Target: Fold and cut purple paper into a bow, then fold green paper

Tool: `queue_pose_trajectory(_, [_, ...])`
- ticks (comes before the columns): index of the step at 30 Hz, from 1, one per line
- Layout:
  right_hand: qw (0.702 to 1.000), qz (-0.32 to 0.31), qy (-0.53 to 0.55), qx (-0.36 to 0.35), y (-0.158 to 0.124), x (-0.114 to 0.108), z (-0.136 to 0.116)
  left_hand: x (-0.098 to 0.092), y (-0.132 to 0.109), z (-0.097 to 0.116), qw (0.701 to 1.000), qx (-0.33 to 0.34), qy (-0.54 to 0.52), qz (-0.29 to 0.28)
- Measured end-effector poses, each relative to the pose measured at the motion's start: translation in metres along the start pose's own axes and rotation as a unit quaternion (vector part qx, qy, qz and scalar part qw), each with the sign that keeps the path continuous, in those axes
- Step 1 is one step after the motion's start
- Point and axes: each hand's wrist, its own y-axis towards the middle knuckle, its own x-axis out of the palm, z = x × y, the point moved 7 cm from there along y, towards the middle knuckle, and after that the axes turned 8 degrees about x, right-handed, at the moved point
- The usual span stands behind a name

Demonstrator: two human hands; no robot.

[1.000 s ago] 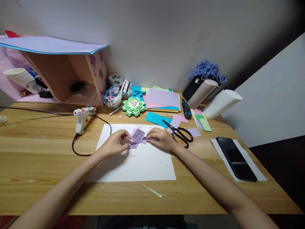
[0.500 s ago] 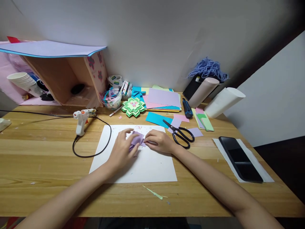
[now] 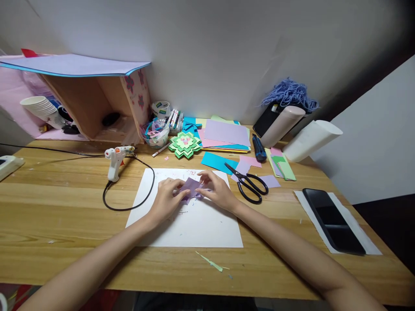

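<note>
The left hand [image 3: 168, 196] had the left side of the folded purple paper [image 3: 192, 185] between its thumb and bent fingers. The right hand [image 3: 218, 191] was partly spread at the paper's right side, its thumb against it and its forefinger arched above; whether it gripped, one could not tell. The purple paper was between the two hands, over the upper half of the white sheet [image 3: 207, 229] on the tabletop [image 3: 74, 242]. The scissors [image 3: 240, 176] lay just right of the sheet, blades toward the blue card [image 3: 214, 160]. Beyond the sheet was the green flower [image 3: 184, 149]. The glue gun [image 3: 114, 166] stood to the left, its cord looping over the sheet's edge.
</note>
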Motion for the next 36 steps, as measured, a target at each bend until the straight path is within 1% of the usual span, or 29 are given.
queue_pose_trajectory(4, [0.999,0.014,0.002,-0.035,-0.001,0.001,-0.012,-0.005,-0.001,0.008,0.999,0.041,0.033,0.015])
queue_pose_trajectory(8, [0.995,0.074,-0.030,-0.061,-0.003,-0.005,-0.020,-0.008,-0.002,0.009,0.995,0.068,0.064,0.035])
queue_pose_trajectory(9, [0.994,0.079,-0.034,-0.070,-0.004,-0.006,-0.021,-0.008,-0.003,0.009,0.994,0.075,0.070,0.040])
queue_pose_trajectory(11, [0.994,0.067,-0.034,-0.074,-0.004,-0.005,-0.023,-0.010,-0.003,0.009,0.991,0.092,0.076,0.055])
queue_pose_trajectory(14, [0.997,0.049,-0.024,-0.050,-0.004,-0.003,-0.020,-0.012,-0.004,0.011,0.987,0.114,0.078,0.081])
queue_pose_trajectory(18, [0.998,0.050,-0.017,-0.021,-0.003,-0.002,-0.017,-0.012,-0.004,0.011,0.985,0.122,0.079,0.089])
queue_pose_trajectory(23, [0.999,0.047,-0.010,0.006,-0.004,-0.001,-0.014,-0.011,-0.003,0.008,0.988,0.111,0.061,0.083])
queue_pose_trajectory(27, [0.999,0.031,0.002,0.032,-0.003,0.000,-0.012,-0.012,-0.003,0.006,0.991,0.098,0.048,0.082])
queue_pose_trajectory(33, [0.997,0.002,0.048,0.063,-0.004,0.003,-0.012,-0.011,-0.002,0.008,0.994,0.087,0.023,0.067])
queue_pose_trajectory(36, [0.996,-0.004,0.056,0.070,-0.004,0.003,-0.012,-0.011,0.000,0.008,0.996,0.068,-0.007,0.053])
